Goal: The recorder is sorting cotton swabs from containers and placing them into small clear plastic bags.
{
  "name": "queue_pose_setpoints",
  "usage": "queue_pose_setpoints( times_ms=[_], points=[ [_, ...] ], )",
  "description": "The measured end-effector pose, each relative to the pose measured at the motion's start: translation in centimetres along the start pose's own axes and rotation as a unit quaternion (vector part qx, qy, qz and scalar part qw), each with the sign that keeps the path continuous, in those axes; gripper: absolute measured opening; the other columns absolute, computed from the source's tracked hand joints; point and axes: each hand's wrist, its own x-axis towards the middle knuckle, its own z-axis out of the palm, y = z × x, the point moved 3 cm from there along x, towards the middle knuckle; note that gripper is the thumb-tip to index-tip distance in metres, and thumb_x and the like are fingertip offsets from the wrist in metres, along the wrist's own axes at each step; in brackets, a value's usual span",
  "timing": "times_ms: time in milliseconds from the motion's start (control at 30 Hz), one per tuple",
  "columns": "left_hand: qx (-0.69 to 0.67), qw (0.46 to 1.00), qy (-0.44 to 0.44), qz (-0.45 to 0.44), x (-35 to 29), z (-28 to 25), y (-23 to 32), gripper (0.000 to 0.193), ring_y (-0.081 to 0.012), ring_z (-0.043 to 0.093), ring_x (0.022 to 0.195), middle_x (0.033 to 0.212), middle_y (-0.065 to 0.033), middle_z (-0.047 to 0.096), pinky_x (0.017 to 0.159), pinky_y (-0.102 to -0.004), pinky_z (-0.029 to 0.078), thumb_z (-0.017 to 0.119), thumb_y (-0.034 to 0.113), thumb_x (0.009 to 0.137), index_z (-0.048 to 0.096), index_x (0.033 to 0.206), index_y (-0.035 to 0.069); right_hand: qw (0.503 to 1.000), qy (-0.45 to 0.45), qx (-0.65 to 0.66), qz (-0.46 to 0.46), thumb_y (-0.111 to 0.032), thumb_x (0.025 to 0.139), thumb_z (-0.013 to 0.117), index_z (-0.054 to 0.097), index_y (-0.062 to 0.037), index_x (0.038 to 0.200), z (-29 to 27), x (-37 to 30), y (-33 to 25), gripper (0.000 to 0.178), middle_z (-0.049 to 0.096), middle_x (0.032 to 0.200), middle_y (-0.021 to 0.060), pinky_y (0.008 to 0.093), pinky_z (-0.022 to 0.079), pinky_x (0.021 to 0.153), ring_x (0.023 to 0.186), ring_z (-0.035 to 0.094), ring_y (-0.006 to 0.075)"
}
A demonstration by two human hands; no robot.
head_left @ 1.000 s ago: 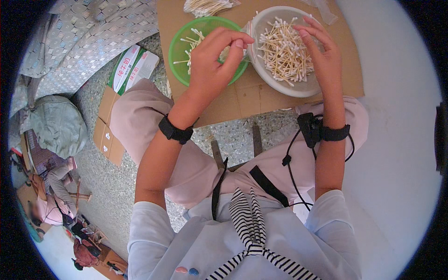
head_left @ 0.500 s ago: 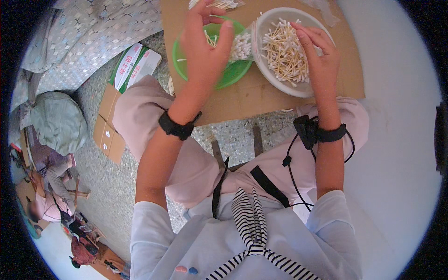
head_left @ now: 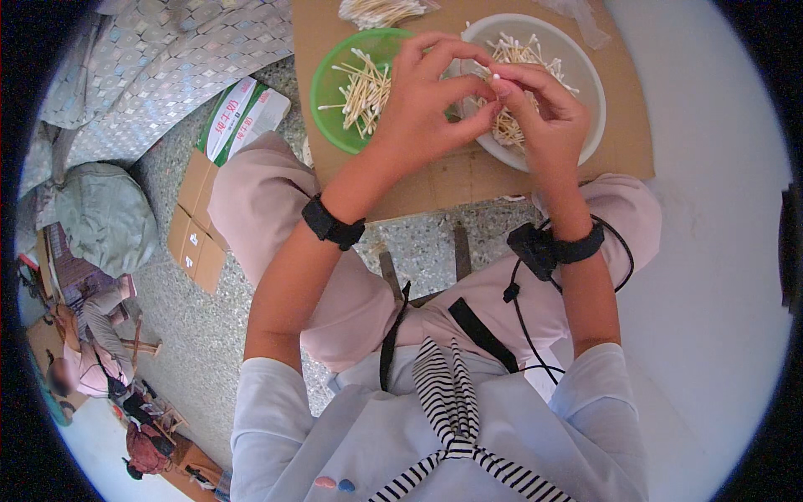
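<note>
A speckled stone floor lay under me, and across my knees sat a sheet of brown cardboard that served as my worktop. On it stood a white bowl, which I take as my landmark. My left hand and my right hand met over the near-left rim of that bowl, fingertips pressed together. Between them I pinched a cotton swab, its white tip just showing above my right fingers; the left grip was closed narrowly on the same swab, though how much of the stick each hand held was hidden by the fingers.

The white bowl held a loose heap of cotton swabs with pale sticks and white tips, partly covered by my hands. Just left of the bowl, touching or nearly touching it, stood a green bowl with a smaller scatter of swabs lying across it. Beyond the green bowl, at the far edge of the cardboard, another bundle of swabs was cut off by the picture's rim. A crumpled bit of clear plastic lay behind the white bowl.

Black wrist straps sat on both forearms. Far left of the bowl, on the floor, lay flat cardboard boxes, a green-and-white carton and a grey-green bag.
</note>
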Motion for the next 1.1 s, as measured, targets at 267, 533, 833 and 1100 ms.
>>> queue_pose_setpoints(
  times_ms=[267, 533, 833, 1100],
  points=[
    [-0.004, 0.995, 0.044, -0.093, 0.4, -2.0, -1.3, 0.009, -0.0244, 0.049, 0.111, 0.111, -0.0034, 0.060, 0.098, -0.0379, 0.035, 0.073, 0.017, 0.075, 0.069, 0.080, 0.011, 0.990, 0.109, 0.058, 0.070, -0.008, 0.084, 0.068, 0.067, -0.0021, 0.095, -0.3, 0.1, 0.3, 0.013, 0.067, 0.088, 0.0026, 0.0232, 0.048, 0.072, 0.080, 0.060, 0.0097],
    [-0.124, 0.973, 0.083, -0.176, 0.0, -2.7, -2.7, 0.012, -0.0229, 0.048, 0.110, 0.109, -0.0013, 0.061, 0.096, -0.0363, 0.035, 0.078, 0.020, 0.071, 0.071, 0.078, 0.011, 0.993, -0.036, -0.070, 0.089, -0.014, 0.082, 0.070, 0.069, -0.0033, 0.092, 0.9, -0.1, 0.1, 0.015, 0.067, 0.086, 0.0036, 0.0249, 0.048, 0.071, 0.075, 0.060, 0.0110],
    [-0.038, 0.989, 0.035, -0.140, 0.2, -3.4, -1.5, 0.009, -0.0212, 0.052, 0.112, 0.116, -0.0071, 0.059, 0.098, -0.0332, 0.037, 0.073, 0.013, 0.078, 0.072, 0.085, 0.008, 0.993, -0.037, -0.028, 0.108, -0.014, 0.083, 0.069, 0.069, -0.0028, 0.094, 0.8, 0.0, 0.4, 0.015, 0.068, 0.086, 0.0034, 0.0248, 0.049, 0.070, 0.074, 0.060, 0.0107],
    [-0.038, 0.993, 0.028, -0.110, 0.3, -3.3, -1.0, 0.016, -0.0205, 0.050, 0.110, 0.107, -0.0002, 0.063, 0.097, -0.0353, 0.035, 0.073, 0.018, 0.074, 0.075, 0.090, 0.017, 0.983, 0.064, 0.121, 0.122, -0.010, 0.086, 0.066, 0.068, -0.0009, 0.097, -0.6, -0.1, 1.4, 0.014, 0.069, 0.088, 0.0035, 0.0209, 0.049, 0.066, 0.073, 0.061, 0.0085]
  ],
)
